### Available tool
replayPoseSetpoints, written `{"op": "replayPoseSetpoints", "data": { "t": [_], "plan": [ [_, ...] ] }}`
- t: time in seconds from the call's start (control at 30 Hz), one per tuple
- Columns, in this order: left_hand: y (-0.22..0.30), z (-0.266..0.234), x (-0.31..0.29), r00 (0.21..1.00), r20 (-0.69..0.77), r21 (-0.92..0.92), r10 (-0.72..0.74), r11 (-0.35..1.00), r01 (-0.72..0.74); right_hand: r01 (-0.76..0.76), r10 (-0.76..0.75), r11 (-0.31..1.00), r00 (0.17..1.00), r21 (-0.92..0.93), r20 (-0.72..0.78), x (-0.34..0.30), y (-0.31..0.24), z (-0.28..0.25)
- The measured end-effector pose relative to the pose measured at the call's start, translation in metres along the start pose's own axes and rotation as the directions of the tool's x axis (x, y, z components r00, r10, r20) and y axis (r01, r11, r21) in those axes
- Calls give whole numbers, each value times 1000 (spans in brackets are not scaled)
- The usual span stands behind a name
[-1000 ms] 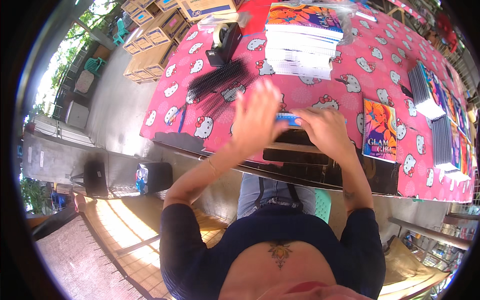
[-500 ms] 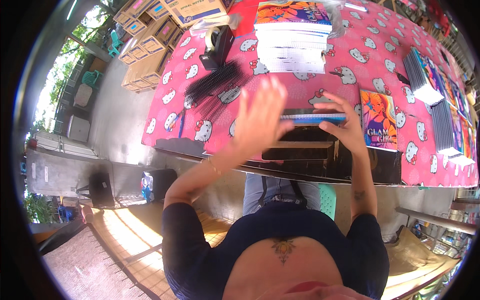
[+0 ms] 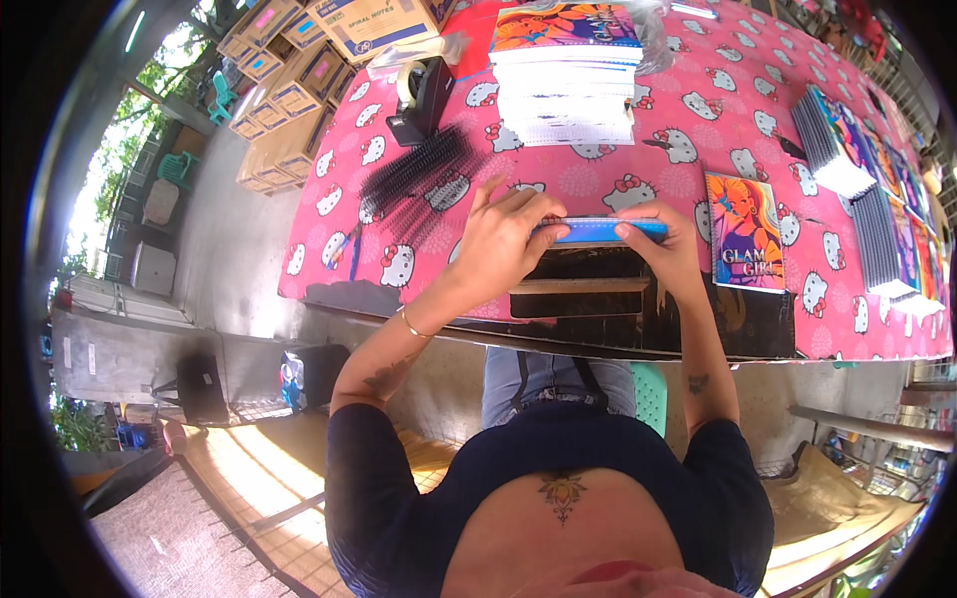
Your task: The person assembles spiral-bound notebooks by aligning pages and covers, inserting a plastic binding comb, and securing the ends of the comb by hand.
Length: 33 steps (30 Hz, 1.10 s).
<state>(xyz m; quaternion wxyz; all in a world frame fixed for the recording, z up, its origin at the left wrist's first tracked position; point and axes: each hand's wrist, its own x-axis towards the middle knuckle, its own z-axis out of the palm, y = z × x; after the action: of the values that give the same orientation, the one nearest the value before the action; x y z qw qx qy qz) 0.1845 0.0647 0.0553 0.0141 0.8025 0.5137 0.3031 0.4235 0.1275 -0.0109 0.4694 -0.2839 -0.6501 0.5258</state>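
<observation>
Between my hands a blue-edged notebook is held edge-on, with a row of small punched holes along its upper side. My left hand pinches its left end with thumb and fingers, the little finger lifted. On the right end, my right hand closes with its thumb on the near side and fingers behind. Just beneath is a dark board with a slot-like opening at the table's front edge. To the right of my right hand lies a notebook with a colourful illustrated cover.
Black spiral binding coils lie left of centre near a tape dispenser and a pen. A tall notebook stack stands at the back. Bound notebooks line the right side. Cardboard boxes are piled beyond the table's left edge.
My left hand has come down from a raised, outstretched pose and gripped the notebook's left end. My right hand's spread fingers have closed on its right end.
</observation>
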Motion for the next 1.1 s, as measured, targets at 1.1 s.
{"op": "replayPoseSetpoints", "data": {
  "t": [1.1],
  "plan": [
    [11, 53, -44, 1000, 20, 482, 3, 876, -12, 18, -18, 1000, 999, -2, -37, 1, 3, 5]
  ]
}}
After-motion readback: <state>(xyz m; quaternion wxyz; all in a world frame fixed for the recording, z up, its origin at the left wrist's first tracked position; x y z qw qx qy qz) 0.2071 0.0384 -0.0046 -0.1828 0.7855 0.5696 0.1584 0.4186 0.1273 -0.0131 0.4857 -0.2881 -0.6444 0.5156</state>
